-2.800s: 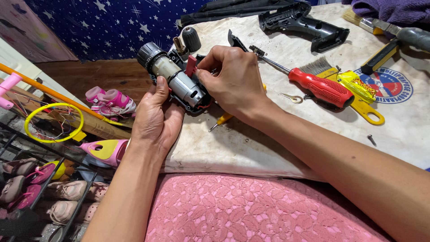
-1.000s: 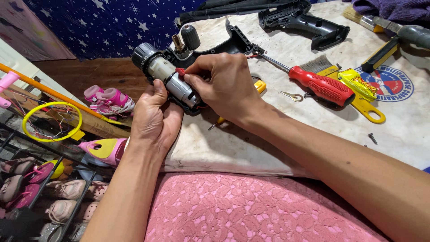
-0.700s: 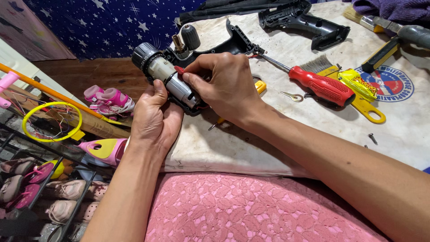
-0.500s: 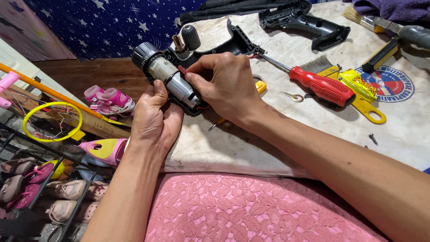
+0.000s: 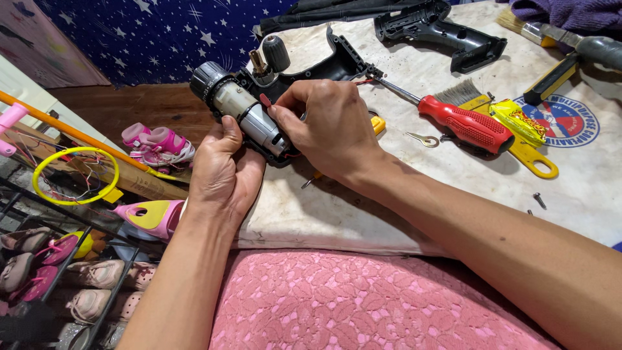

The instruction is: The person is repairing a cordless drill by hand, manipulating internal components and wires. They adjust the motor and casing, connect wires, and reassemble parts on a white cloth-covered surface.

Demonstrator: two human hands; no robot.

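**Opened drill cradled at the bench edge**

Far left: a wire shoe rack [image 5: 45, 272] packed with small shoes, a yellow hoop [image 5: 74, 176] above it, pink children's sandals [image 5: 155, 144] on the wooden floor.

Next, the left hand [image 5: 223, 172], palm up at the near left edge of the cloth-covered bench [image 5: 363, 214], fingers curled under and clamped on the drill motor and gearbox assembly [image 5: 246, 113]. Long axis of the assembly running from upper left to lower right: black ribbed chuck collar at the upper left end, pale grey gearbox next, silver motor can at the lower right, all seated in one black half of the housing [image 5: 337, 65], whose handle reaches away to the right. Thin red and dark wires showing around the motor.

Right of that, the right hand [image 5: 334, 129], coming in from the right and lying over the motor end, fingertips pinched together on a small red part [image 5: 265, 100] at the top of the gearbox. Assembly therefore directly left of and under those fingertips; left hand supporting from below, right hand the nearer to the red part.

Just behind, a loose black chuck [image 5: 276, 53]. Farther right: the second housing half [image 5: 440, 32], a red-handled screwdriver [image 5: 463, 123], a small brush [image 5: 461, 93], a yellow packet [image 5: 521, 122], a yellow-handled tool [image 5: 534, 159], a loose screw [image 5: 539, 201].
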